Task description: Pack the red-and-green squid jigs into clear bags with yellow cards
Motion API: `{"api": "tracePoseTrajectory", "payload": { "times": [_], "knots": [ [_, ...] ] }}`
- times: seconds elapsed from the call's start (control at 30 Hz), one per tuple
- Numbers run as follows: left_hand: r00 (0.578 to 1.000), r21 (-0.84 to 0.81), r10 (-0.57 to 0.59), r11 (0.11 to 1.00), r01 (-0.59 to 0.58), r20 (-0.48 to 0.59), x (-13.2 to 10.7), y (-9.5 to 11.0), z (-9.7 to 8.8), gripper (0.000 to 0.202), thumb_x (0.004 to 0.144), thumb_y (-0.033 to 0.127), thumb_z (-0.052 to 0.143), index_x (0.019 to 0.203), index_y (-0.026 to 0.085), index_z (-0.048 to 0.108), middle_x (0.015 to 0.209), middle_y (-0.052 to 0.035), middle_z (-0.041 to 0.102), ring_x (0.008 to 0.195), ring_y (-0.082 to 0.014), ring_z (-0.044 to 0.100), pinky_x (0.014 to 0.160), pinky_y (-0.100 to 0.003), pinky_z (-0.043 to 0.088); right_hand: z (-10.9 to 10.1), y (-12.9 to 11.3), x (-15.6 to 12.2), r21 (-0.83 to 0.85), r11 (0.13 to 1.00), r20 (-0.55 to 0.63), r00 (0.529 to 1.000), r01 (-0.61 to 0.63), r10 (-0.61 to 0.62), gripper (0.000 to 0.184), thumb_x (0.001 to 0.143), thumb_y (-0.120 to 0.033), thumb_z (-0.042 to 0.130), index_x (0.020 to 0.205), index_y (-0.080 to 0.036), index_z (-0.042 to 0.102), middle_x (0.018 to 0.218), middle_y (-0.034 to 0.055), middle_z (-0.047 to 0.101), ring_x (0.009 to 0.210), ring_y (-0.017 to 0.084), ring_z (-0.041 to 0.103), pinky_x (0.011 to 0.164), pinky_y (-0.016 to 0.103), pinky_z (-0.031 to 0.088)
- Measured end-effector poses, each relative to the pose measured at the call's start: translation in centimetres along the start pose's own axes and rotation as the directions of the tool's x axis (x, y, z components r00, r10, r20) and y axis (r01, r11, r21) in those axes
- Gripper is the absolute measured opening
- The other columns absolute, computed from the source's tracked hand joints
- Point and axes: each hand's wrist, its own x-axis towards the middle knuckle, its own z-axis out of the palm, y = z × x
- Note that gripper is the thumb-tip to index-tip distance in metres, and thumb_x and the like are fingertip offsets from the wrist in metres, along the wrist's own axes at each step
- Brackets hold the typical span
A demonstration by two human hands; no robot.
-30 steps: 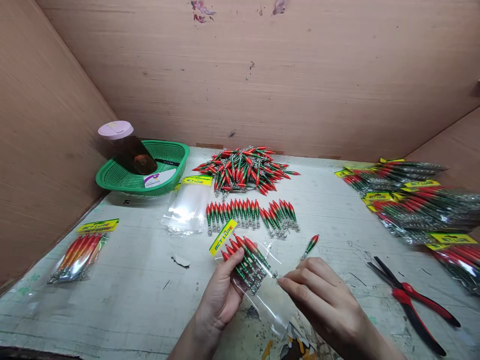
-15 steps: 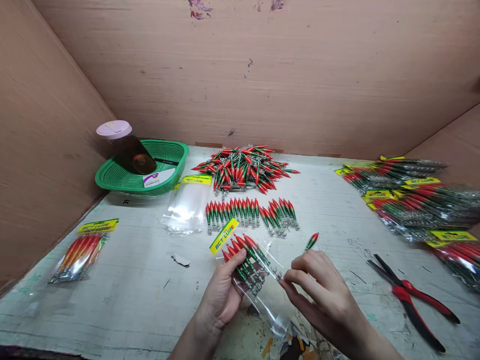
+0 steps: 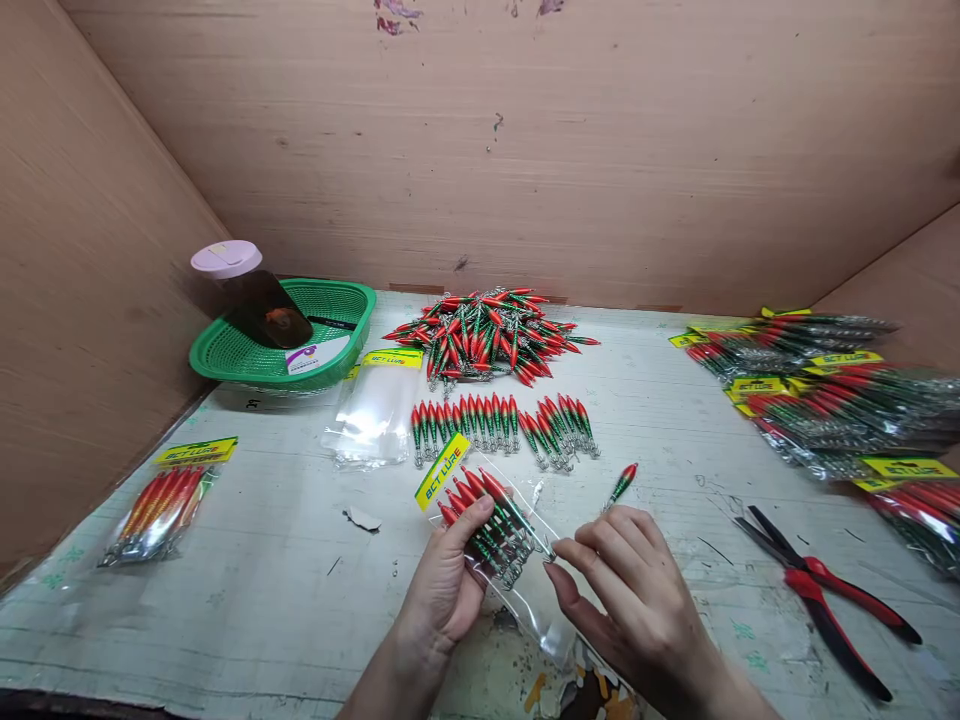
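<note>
My left hand (image 3: 450, 575) pinches a clear plastic bag (image 3: 541, 615) between thumb and fingers. The bag has a yellow "BCT LURE" header (image 3: 442, 474) and slants down to the right. Several red-and-green squid jigs (image 3: 487, 515) lie side by side in it, red tips toward the header, hook crowns toward the open end. My right hand (image 3: 634, 590) is at the bag's right edge. Its index fingertip touches the hooks of the outermost jig, and the thumb is a little apart below. Just behind that hand a single jig (image 3: 624, 482) rests on the table.
Two jig rows (image 3: 465, 425) lie before a jig heap (image 3: 487, 340). Empty bags (image 3: 379, 410) sit beside a green basket (image 3: 360, 318) with a lidded cup (image 3: 262, 300). A packed bag (image 3: 169, 505) is left; packed bags (image 3: 810, 400) and red-black pliers (image 3: 814, 580) are right.
The outermost jig has slid slightly further into the bag, toward the header. My right hand has shifted a little left, and its thumb and index fingertip have parted slightly.
</note>
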Motion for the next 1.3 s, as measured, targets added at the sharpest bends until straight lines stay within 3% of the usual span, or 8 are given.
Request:
{"api": "tracePoseTrajectory", "payload": {
  "times": [0.27, 0.43, 0.77, 1.3],
  "knots": [
    [1.000, -0.030, -0.014, 0.999, 0.013, -0.007, 0.0, -0.2, 0.3, 0.010, 0.079, 0.004, 0.061, 0.086, 0.009, 0.067, 0.075, -0.0059, 0.073, 0.064, -0.0140, 0.068, 0.075, -0.030, 0.059, -0.2, 0.2, -0.4, 0.000, 1.000, 0.010, 1.000, -0.008, 0.008, 0.010, 0.083, -0.007, 0.054, 0.086, -0.016, 0.058, 0.069, 0.0033, 0.055, 0.069, 0.018, 0.049, 0.069, 0.035, 0.040],
    [0.999, -0.054, -0.027, 0.998, 0.024, -0.041, 0.0, -0.1, 0.5, 0.010, 0.081, 0.003, 0.058, 0.085, 0.009, 0.066, 0.075, -0.0073, 0.072, 0.064, -0.0143, 0.068, 0.072, -0.029, 0.059, -0.1, 0.2, -0.8, -0.005, 0.999, -0.060, 0.998, -0.035, 0.035, 0.013, 0.083, -0.009, 0.059, 0.095, -0.014, 0.059, 0.077, 0.0054, 0.058, 0.075, 0.019, 0.051, 0.072, 0.037, 0.042],
    [0.999, -0.103, -0.015, 0.995, 0.012, -0.033, -0.1, -0.4, 0.4, 0.012, 0.080, 0.000, 0.059, 0.083, 0.010, 0.065, 0.071, -0.0047, 0.072, 0.060, -0.0131, 0.068, 0.059, -0.024, 0.058, 1.0, 0.0, -0.9, -0.016, 0.995, -0.133, 0.986, -0.102, 0.099, 0.012, 0.079, -0.008, 0.063, 0.088, -0.014, 0.059, 0.076, 0.0061, 0.057, 0.074, 0.019, 0.050, 0.069, 0.036, 0.042],
    [1.000, -0.067, -0.020, 0.998, 0.020, -0.006, 0.5, -0.5, 0.1, 0.012, 0.079, 0.001, 0.061, 0.086, 0.009, 0.067, 0.074, -0.0051, 0.072, 0.062, -0.0130, 0.067, 0.062, -0.025, 0.058, 1.0, 0.5, -0.9, 0.069, 0.995, -0.161, 0.984, -0.069, 0.079, 0.015, 0.079, -0.004, 0.065, 0.088, -0.016, 0.061, 0.071, 0.0030, 0.058, 0.071, 0.017, 0.049, 0.074, 0.039, 0.042]
  ]
}}
